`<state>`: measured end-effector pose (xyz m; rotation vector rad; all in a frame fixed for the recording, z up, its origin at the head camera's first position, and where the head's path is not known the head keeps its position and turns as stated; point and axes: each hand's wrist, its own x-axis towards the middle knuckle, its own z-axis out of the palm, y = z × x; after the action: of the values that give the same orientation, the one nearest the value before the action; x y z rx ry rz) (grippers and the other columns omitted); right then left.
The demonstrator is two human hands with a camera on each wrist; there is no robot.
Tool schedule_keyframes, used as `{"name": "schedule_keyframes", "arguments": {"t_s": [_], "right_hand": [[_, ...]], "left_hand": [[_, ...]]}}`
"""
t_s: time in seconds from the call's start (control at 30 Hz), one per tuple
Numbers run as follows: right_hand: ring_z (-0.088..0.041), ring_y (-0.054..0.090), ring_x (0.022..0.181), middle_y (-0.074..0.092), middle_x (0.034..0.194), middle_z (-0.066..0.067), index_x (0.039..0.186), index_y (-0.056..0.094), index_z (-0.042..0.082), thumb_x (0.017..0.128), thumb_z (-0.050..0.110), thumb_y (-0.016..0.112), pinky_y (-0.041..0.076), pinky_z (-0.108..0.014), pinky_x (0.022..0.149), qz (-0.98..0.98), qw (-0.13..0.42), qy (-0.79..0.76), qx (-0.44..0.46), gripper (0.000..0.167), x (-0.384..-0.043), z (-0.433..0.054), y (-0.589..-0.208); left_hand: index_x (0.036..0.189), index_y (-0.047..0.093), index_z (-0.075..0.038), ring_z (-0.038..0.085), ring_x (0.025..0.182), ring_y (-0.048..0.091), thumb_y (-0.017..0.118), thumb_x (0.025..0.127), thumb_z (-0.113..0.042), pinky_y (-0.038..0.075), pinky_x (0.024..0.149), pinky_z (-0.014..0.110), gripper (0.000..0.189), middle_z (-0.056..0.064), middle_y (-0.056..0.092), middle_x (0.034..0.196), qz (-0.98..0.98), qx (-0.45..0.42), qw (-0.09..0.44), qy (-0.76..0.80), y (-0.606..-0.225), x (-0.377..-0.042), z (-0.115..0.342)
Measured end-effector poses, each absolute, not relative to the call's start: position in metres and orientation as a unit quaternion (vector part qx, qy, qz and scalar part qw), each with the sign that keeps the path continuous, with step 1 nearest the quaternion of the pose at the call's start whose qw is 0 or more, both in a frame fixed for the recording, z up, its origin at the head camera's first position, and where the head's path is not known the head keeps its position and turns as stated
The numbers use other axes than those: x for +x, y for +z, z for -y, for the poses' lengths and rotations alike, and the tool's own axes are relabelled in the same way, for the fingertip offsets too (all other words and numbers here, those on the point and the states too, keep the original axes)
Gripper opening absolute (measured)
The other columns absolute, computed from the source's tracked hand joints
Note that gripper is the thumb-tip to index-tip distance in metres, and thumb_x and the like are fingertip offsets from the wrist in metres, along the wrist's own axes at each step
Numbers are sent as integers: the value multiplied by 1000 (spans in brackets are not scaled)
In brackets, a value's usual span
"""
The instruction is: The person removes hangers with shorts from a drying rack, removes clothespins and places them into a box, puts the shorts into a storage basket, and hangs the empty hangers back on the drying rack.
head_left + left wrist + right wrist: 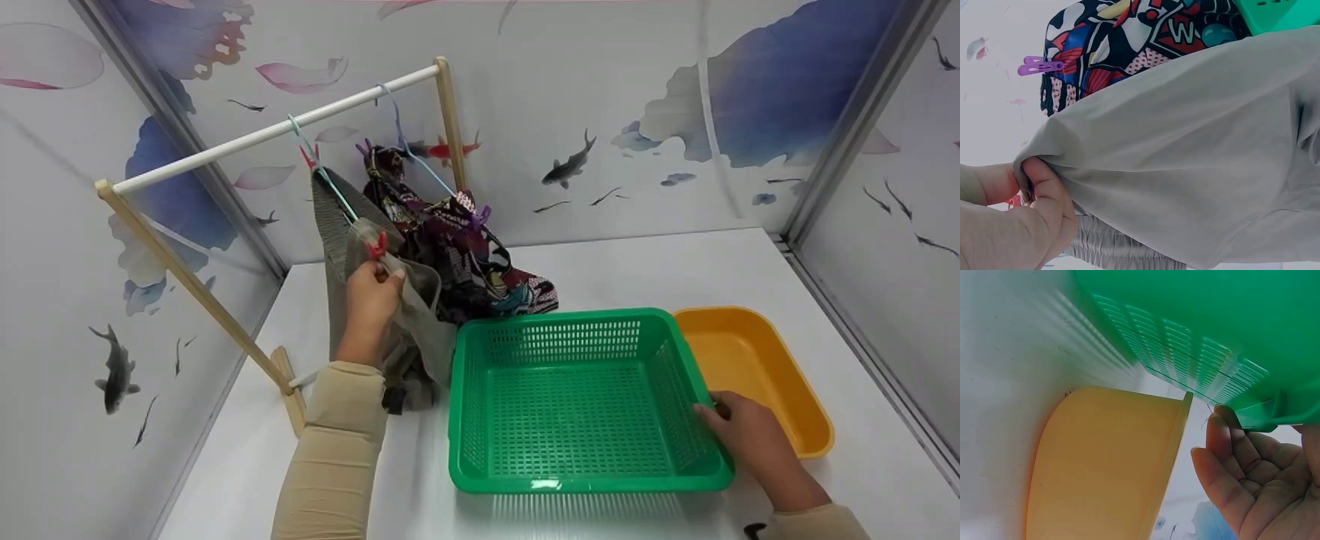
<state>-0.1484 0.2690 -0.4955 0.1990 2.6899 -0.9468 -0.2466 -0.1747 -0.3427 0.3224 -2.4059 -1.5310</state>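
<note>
The grey garment (427, 326) hung on the left of the table (637, 274), its upper edge pinched by the left hand (369, 307), thumb and curled fingers closed over a fold of cloth just below a red clip (377, 246). The right hand (750, 435) grasped the right rim of the green basket (637, 484), thumb over the edge on the inner side and fingers outside, under the lip. Beige sleeves (330, 450) covered both forearms. The first hanger (340, 196), light blue, carried the grey garment, with a second red clip at its far end. Right behind hung a patterned garment (472, 262), with purple clips (480, 217), on another blue hanger; it reached down near the back left corner of the basket. Both hangers were hooked over the white rod (225, 148) of a rack with wooden legs (191, 283). To the right of the basket stood a yellow tub (727, 360), partly overlapped by the basket's rim in the head view. Beyond, the walls (600, 75) bore painted fish (568, 159) and petals (300, 76).
</note>
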Motion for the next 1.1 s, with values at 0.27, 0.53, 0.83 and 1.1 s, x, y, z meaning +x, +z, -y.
{"name": "schedule_keyframes", "arguments": {"t_s": [0.27, 0.53, 0.83, 1.1], "right_hand": [[-30, 59, 97, 57, 122, -31, 133, 44, -14, 98, 43, 53, 52, -50, 87, -929, 142, -334, 70, 68, -149, -270, -496], [-28, 59, 93, 61, 114, -27, 130, 47, -15, 98, 40, 55, 54, -47, 83, -931, 120, -340, 55, 64, -147, -272, -497], [-25, 58, 90, 63, 111, -23, 128, 49, -14, 97, 39, 56, 54, -46, 83, -929, 128, -342, 62, 62, -148, -270, -495], [-24, 58, 90, 63, 109, -22, 129, 48, -14, 97, 38, 57, 54, -46, 84, -928, 129, -343, 68, 62, -148, -269, -495]], "left_hand": [[90, 54, 3, 17, 73, 43, 59, 93, -2, 36, 60, 27, 8, 5, 47, 79, 830, 116, 148, -525, -351, -251, 178], [86, 52, 1, 17, 72, 43, 61, 93, -2, 36, 60, 27, 11, 5, 47, 78, 836, 121, 155, -513, -357, -254, 181], [83, 51, -1, 17, 69, 42, 62, 92, -3, 34, 59, 29, 15, 4, 44, 75, 848, 117, 170, -489, -364, -257, 190], [83, 53, 0, 22, 73, 46, 66, 90, -5, 37, 62, 34, 15, 8, 50, 78, 864, 118, 191, -452, -367, -258, 196]]}}
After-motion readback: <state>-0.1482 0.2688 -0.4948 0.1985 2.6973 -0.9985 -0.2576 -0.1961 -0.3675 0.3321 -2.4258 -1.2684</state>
